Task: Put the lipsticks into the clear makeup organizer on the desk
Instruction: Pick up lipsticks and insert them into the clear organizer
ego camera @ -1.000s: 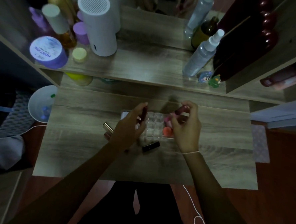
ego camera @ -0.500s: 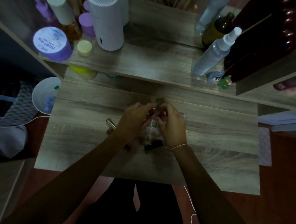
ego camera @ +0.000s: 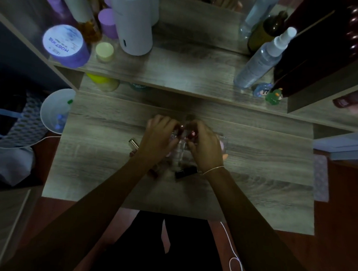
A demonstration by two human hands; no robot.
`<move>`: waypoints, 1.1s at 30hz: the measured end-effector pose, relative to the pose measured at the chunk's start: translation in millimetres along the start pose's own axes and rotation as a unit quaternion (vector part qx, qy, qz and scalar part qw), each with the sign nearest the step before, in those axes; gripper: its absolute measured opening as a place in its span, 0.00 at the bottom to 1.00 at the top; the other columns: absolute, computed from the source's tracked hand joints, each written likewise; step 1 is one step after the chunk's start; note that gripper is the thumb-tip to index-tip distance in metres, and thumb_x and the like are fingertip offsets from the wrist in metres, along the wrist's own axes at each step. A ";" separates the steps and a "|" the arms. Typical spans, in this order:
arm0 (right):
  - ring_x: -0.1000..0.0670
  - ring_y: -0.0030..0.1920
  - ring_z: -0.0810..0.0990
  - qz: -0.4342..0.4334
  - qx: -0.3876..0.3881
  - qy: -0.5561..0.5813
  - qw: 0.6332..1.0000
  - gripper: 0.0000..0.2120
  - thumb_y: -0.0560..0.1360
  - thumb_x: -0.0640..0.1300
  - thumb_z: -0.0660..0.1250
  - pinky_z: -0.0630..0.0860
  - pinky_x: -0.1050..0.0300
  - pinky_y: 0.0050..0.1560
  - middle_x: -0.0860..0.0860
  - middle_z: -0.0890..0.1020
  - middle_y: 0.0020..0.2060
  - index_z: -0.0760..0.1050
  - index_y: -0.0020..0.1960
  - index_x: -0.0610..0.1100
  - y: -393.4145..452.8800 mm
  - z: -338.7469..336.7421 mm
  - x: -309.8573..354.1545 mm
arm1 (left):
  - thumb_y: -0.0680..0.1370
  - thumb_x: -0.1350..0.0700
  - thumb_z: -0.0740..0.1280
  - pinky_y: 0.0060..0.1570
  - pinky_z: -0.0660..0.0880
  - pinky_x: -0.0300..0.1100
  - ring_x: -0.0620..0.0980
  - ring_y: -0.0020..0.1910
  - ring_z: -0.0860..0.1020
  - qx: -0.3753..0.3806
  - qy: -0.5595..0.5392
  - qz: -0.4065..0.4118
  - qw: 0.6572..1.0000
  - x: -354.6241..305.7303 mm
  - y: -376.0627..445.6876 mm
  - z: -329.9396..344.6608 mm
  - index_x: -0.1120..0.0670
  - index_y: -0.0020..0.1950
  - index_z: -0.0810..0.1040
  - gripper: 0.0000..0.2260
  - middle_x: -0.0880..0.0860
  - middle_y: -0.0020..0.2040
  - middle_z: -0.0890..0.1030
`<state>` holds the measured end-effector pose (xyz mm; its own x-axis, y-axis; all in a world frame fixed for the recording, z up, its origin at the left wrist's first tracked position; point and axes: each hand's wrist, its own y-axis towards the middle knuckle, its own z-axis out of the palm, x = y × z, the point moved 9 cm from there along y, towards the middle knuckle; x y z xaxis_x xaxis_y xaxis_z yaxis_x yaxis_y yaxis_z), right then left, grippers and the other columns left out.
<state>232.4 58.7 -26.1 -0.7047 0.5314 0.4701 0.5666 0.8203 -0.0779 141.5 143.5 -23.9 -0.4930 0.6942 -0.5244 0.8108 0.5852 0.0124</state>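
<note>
The clear makeup organizer (ego camera: 180, 151) sits mid-desk, mostly hidden under both hands. My left hand (ego camera: 157, 141) is curled over its left side, pinching a dark red lipstick (ego camera: 180, 128) upright above the cells. My right hand (ego camera: 205, 148) covers the right side and grips a second red lipstick (ego camera: 193, 134) close beside the first. A black lipstick (ego camera: 186, 171) lies on the desk just in front of the organizer. A gold-capped lipstick (ego camera: 133, 143) lies left of my left hand, and a reddish one (ego camera: 153, 173) shows under my left wrist.
The wooden desk (ego camera: 255, 171) has a raised shelf behind it with a white cylinder (ego camera: 131, 19), a purple jar (ego camera: 64, 44), bottles and a spray bottle (ego camera: 260, 60). A white bucket (ego camera: 55, 110) stands off the desk's left edge. A white cord (ego camera: 232, 251) hangs near my right arm.
Both hands came together from the organizer's two sides to its middle, each carrying its lipstick. The camera view has tilted slightly, so the shelf sits higher in view.
</note>
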 end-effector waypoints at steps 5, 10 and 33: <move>0.46 0.53 0.81 -0.005 -0.006 0.023 1.000 0.19 0.70 0.42 0.73 0.78 0.44 0.54 0.46 0.82 0.52 0.73 0.59 0.44 0.8 -3.9 2.6 | 0.71 0.55 0.71 0.52 0.66 0.51 0.59 0.53 0.75 -0.002 0.011 0.006 1.000 -0.8 -2.9 -1.1 0.56 0.52 0.79 0.11 0.56 0.50 0.80; 0.45 0.53 0.80 0.001 0.014 0.051 0.999 0.17 0.71 0.39 0.70 0.76 0.44 0.55 0.46 0.81 0.53 0.73 0.59 0.43 2.9 -6.5 1.6 | 0.71 0.54 0.71 0.53 0.66 0.52 0.59 0.53 0.75 0.000 0.010 0.004 1.000 -0.2 -5.9 0.4 0.55 0.52 0.79 0.11 0.55 0.50 0.80; 0.48 0.53 0.81 0.016 -0.010 0.061 0.998 0.23 0.69 0.40 0.74 0.78 0.46 0.55 0.47 0.82 0.55 0.71 0.62 0.46 -4.0 -9.7 1.6 | 0.73 0.49 0.72 0.64 0.62 0.55 0.57 0.59 0.74 -0.032 -0.051 -0.061 0.996 28.4 -41.1 -23.7 0.56 0.65 0.73 0.23 0.57 0.56 0.79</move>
<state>233.1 54.2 -16.6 -0.6297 0.5262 0.5715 0.5974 0.7983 -0.0768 86.7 149.1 -19.1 -0.5494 0.5727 -0.6084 0.7240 0.6898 -0.0045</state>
